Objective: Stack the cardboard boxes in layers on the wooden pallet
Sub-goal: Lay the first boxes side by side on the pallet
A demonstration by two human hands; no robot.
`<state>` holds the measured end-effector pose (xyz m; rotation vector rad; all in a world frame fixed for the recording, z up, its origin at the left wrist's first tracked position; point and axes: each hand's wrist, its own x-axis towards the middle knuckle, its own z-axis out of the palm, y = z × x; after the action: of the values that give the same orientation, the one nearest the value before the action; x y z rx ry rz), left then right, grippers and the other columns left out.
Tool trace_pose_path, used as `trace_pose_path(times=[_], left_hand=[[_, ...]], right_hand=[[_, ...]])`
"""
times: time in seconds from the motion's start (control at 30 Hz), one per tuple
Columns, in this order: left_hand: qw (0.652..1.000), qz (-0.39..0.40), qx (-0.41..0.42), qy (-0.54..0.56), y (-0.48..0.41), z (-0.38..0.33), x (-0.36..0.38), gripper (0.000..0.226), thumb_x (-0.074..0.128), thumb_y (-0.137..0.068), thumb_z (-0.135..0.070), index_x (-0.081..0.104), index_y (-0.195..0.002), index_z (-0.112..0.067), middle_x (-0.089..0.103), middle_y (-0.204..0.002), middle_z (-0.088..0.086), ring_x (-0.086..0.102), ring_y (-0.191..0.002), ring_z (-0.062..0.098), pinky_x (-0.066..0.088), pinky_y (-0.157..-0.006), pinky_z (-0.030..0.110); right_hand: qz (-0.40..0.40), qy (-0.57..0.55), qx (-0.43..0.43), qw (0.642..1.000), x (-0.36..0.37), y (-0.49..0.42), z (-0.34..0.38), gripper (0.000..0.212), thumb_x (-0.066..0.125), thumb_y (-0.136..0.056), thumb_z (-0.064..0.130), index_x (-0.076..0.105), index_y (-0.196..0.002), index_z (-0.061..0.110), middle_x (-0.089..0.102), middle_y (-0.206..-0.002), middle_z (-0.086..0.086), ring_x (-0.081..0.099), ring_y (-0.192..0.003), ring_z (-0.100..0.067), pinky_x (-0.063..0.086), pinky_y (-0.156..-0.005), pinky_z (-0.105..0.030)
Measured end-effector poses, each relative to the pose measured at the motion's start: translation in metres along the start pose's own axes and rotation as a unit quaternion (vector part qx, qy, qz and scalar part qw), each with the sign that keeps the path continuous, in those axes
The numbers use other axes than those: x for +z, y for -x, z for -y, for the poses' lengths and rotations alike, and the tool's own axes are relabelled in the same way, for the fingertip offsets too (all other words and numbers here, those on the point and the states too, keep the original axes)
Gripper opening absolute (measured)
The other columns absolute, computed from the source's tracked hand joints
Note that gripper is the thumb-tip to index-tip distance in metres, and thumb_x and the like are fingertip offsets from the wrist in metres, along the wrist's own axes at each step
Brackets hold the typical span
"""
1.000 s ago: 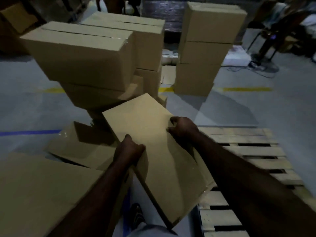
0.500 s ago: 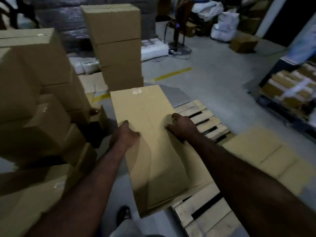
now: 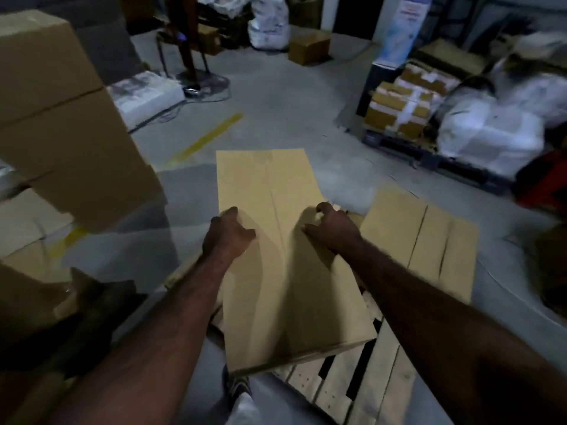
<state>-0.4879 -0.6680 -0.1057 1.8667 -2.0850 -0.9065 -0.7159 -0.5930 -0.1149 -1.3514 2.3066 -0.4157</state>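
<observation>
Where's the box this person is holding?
In the head view the cardboard box is centre frame, gripped by the left hand and right hand, its near end over the wooden pallet; a flat cardboard sheet lies to its right.

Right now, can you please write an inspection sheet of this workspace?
Surface: grey concrete floor, yellow line painted on it.
Job's things: box held over the pallet; box stack at left; flat cardboard at right.
Clutter: white sacks, small box on the floor.
Hands: left hand and right hand grip the box's sides.
Cables: thin cable on the floor by the stand.
Surroundings: loaded pallet at far right; dim light.
</observation>
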Motion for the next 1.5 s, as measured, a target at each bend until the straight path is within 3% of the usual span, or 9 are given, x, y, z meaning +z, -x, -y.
trace_pose_path(times=[0.27,0.57,0.67,0.93,1.07,1.23,1.4,1.5], left_hand=[[0.996,0.029,0.086,-0.011,-0.137,-0.06,-0.016,0.091,0.081,-0.075,-0.049,0.037,-0.151,-0.021,0.045,-0.143,0.018,0.053,-0.125,0.037,0.05,-0.099,0.048],[0.986,0.07,0.142,-0.051,-0.253,-0.14,0.038,0.087,0.08,-0.077,-0.047,0.038,-0.149,-0.024,0.04,-0.142,0.018,0.048,-0.127,0.039,0.046,-0.102,0.052],[0.985,0.086,0.139,-0.06,-0.299,-0.161,0.077,0.093,0.082,-0.073,-0.05,0.036,-0.15,-0.025,0.034,-0.15,0.017,0.045,-0.131,0.04,0.044,-0.105,0.054],[0.978,0.131,0.141,-0.083,-0.436,-0.211,0.234,0.099,0.085,-0.07,-0.05,0.033,-0.152,-0.027,0.03,-0.152,0.013,0.043,-0.133,0.039,0.043,-0.105,0.055],[0.969,0.152,0.174,-0.086,-0.495,-0.22,0.32,0.1,0.086,-0.069,-0.048,0.035,-0.152,-0.024,0.031,-0.152,0.016,0.039,-0.136,0.038,0.042,-0.107,0.052],[0.967,0.16,0.181,-0.083,-0.537,-0.214,0.403,0.101,0.086,-0.071,-0.045,0.033,-0.153,-0.024,0.03,-0.154,0.016,0.039,-0.136,0.039,0.041,-0.107,0.052],[0.968,0.164,0.172,-0.079,-0.56,-0.209,0.453,0.1,0.087,-0.071,-0.044,0.034,-0.153,-0.022,0.032,-0.154,0.015,0.041,-0.135,0.038,0.04,-0.108,0.053],[0.967,0.17,0.172,-0.076,-0.562,-0.201,0.476,0.099,0.088,-0.069,-0.043,0.037,-0.151,-0.022,0.035,-0.151,0.016,0.045,-0.131,0.038,0.043,-0.106,0.052]], right_hand=[[-0.063,-0.056,0.09,0.992,-0.029,-0.087,0.015,0.074,0.068,-0.081,0.06,0.043,-0.138,0.021,0.06,-0.119,-0.015,0.065,-0.1,-0.033,0.058,-0.084,-0.046],[-0.109,-0.096,0.164,0.976,-0.045,-0.182,-0.028,0.074,0.069,-0.083,0.057,0.042,-0.14,0.019,0.058,-0.125,-0.017,0.061,-0.109,-0.035,0.053,-0.088,-0.039],[-0.097,-0.108,0.194,0.97,-0.041,-0.229,-0.058,0.074,0.069,-0.083,0.057,0.042,-0.141,0.021,0.052,-0.129,-0.018,0.058,-0.113,-0.036,0.053,-0.093,-0.044],[-0.057,-0.12,0.248,0.96,-0.002,-0.375,-0.18,0.068,0.072,-0.086,0.048,0.043,-0.142,0.019,0.047,-0.136,-0.019,0.057,-0.118,-0.037,0.045,-0.089,-0.032],[-0.046,-0.113,0.284,0.951,0.031,-0.432,-0.246,0.069,0.074,-0.084,0.048,0.044,-0.14,0.019,0.052,-0.133,-0.017,0.058,-0.117,-0.035,0.047,-0.091,-0.033],[-0.033,-0.115,0.294,0.948,0.073,-0.48,-0.307,0.068,0.075,-0.084,0.042,0.046,-0.14,0.017,0.06,-0.126,-0.015,0.061,-0.112,-0.032,0.042,-0.079,-0.025],[-0.035,-0.119,0.29,0.949,0.098,-0.507,-0.341,0.065,0.077,-0.083,0.041,0.049,-0.137,0.017,0.064,-0.119,-0.013,0.069,-0.098,-0.031,0.059,-0.083,-0.037],[-0.025,-0.124,0.31,0.942,0.113,-0.51,-0.354,0.07,0.078,-0.081,0.044,0.046,-0.139,0.019,0.06,-0.122,-0.014,0.068,-0.097,-0.033,0.06,-0.083,-0.042]])
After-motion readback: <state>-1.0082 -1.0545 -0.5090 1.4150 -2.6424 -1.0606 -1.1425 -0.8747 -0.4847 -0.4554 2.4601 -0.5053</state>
